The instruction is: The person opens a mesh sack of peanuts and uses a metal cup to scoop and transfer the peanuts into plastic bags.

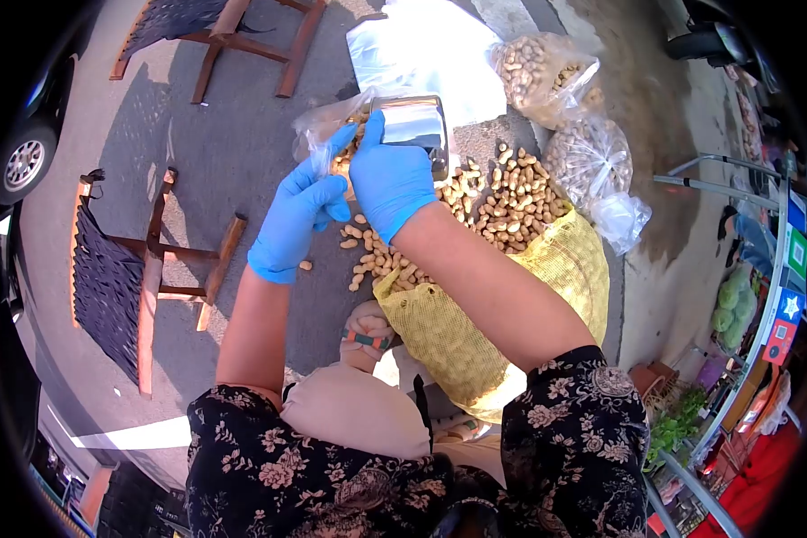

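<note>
My left hand (294, 220), in a blue glove, is closed on the edge of a clear plastic bag (312, 125). Gripped in my gloved right hand (390, 184) is a shiny metal container (417, 125), tipped toward the mouth of the bag. Peanuts (345, 161) in their shells show between the two hands; the gloves partly hide them. Just beyond my right wrist, a heap of peanuts (516, 197) spills from a yellow mesh sack (547, 287) onto the ground.
Two tied plastic bags of peanuts (538, 76) stand at the far right of the heap, beside white plastic sheets (421, 54). Wooden folding stools (148, 278) stand on the left. A car wheel (31, 161) is at the left edge, a metal-framed stall (771, 296) at the right.
</note>
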The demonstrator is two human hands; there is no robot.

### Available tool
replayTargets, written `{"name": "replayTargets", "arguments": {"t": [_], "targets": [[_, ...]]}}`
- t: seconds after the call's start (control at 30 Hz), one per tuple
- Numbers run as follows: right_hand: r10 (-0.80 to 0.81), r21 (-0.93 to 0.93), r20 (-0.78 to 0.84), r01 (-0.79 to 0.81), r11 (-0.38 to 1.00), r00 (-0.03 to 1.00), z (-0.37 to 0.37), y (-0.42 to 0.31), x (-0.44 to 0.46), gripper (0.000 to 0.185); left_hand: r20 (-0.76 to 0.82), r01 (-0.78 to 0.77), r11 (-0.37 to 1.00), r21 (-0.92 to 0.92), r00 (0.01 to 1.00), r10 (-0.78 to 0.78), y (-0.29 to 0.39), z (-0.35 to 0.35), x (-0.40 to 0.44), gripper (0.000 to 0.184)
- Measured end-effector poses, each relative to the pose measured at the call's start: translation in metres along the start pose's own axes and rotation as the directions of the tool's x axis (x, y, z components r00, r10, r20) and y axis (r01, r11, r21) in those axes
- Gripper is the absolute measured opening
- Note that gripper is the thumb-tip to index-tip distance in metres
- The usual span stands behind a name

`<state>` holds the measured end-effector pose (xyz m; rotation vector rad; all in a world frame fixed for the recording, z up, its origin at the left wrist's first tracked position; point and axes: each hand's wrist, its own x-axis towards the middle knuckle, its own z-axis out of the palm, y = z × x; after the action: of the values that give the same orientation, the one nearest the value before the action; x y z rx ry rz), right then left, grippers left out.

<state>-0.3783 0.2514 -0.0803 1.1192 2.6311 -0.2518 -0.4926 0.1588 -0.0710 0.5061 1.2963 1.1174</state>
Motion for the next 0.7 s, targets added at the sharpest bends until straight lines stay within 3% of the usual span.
{"name": "replayTargets", "arguments": {"t": [0.13, 0.3, 0.4, 0.43, 0.47, 0.53, 0.57, 0.6, 0.63, 0.67, 0.7], "targets": [[0.077, -0.044, 0.063, -0.074, 0.996, 0.995, -0.002, 0.021, 0.003, 0.028, 0.066, -0.015, 0.995, -0.097, 0.998, 0.022, -0.008, -0.007, 0.013, 0.050], [0.034, -0.016, -0.216, -0.038, 0.999, 0.976, 0.011, 0.020, -0.021, 0.065, -0.022, -0.044, 0.994, -0.096, 0.999, 0.042, -0.004, -0.001, 0.011, 0.046], [0.158, 0.121, -0.109, -0.144, 0.982, 0.981, 0.026, 0.065, -0.040, 0.061, -0.062, -0.070, 0.995, -0.066, 0.996, 0.066, -0.003, -0.006, 0.009, 0.045], [0.107, 0.155, -0.294, -0.063, 0.986, 0.950, 0.029, 0.078, -0.056, 0.061, -0.053, -0.105, 0.992, -0.073, 0.993, 0.101, -0.007, -0.007, 0.010, 0.044], [0.243, 0.227, -0.062, -0.223, 0.948, 0.968, 0.030, 0.091, -0.072, 0.064, -0.059, -0.115, 0.993, -0.014, 0.992, 0.114, -0.015, -0.013, 0.012, 0.043], [0.377, 0.512, -0.184, -0.239, 0.825, 0.908, 0.046, 0.118, -0.102, 0.067, -0.079, -0.115, 0.974, 0.196, 0.988, 0.133, -0.021, -0.015, 0.011, 0.047], [0.497, 0.710, 0.058, -0.385, 0.589, 0.866, 0.047, 0.134, -0.118, 0.072, -0.128, -0.119, 0.811, 0.573, 0.964, 0.231, -0.022, -0.010, 0.011, 0.047], [0.566, 0.741, 0.032, -0.400, 0.539, 0.823, 0.071, 0.152, -0.128, 0.079, -0.133, -0.066, 0.514, 0.855, 0.930, 0.342, -0.023, -0.006, 0.008, 0.046], [0.637, 0.779, 0.082, -0.448, 0.439, 0.766, 0.079, 0.165, -0.141, 0.082, -0.094, 0.038, 0.134, 0.990, 0.893, 0.439, -0.027, -0.002, 0.002, 0.045], [0.693, 0.809, 0.138, -0.484, 0.332, 0.707, 0.088, 0.177, -0.154, 0.085, -0.001, 0.015, -0.020, 1.000, 0.837, 0.547, -0.028, 0.007, -0.007, 0.044], [0.740, 0.693, 0.137, -0.597, 0.403, 0.658, 0.117, 0.194, -0.165, 0.085, 0.108, 0.008, -0.176, 0.984, 0.760, 0.640, -0.026, 0.023, -0.013, 0.043]]}}
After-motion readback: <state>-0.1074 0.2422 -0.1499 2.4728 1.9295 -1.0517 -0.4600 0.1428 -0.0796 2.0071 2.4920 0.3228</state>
